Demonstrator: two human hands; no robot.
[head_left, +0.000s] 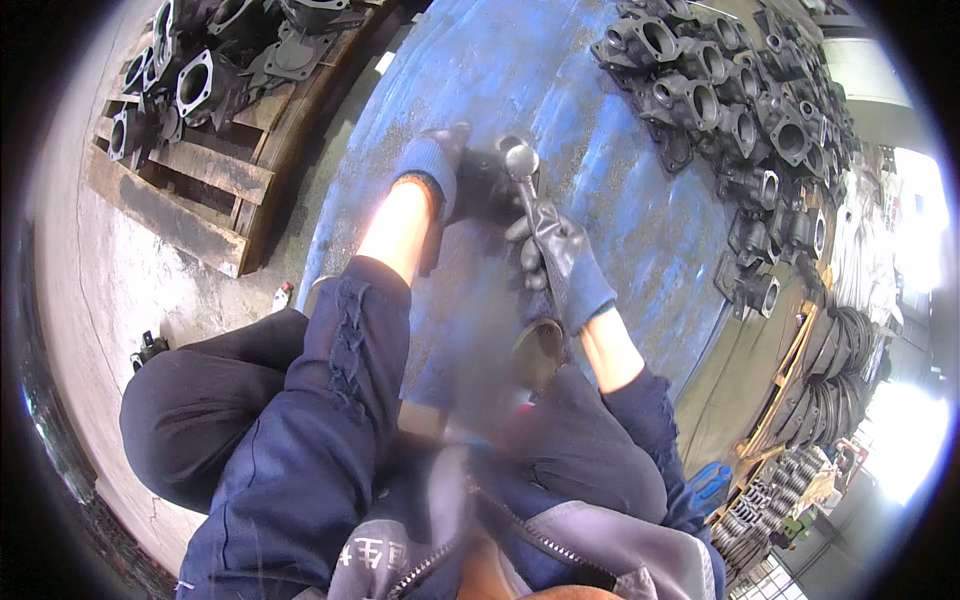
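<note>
Many castings (718, 118) crowd the blue surface (630, 250); right hand (562, 252) grips metal tool (522, 163); grip of left hand (438, 160) unclear.

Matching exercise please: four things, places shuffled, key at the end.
1. Long metal tool with round head
2. Slatted brown wooden pallet
3. Large heap of dark flanged metal castings
4. Stacked black curved rings

A. Far right, beyond the blue scuffed work surface
B. In the dark-gloved right hand
C. Upper left, on the floor
D. On the blue surface, upper right

1-B; 2-C; 3-D; 4-A
</note>
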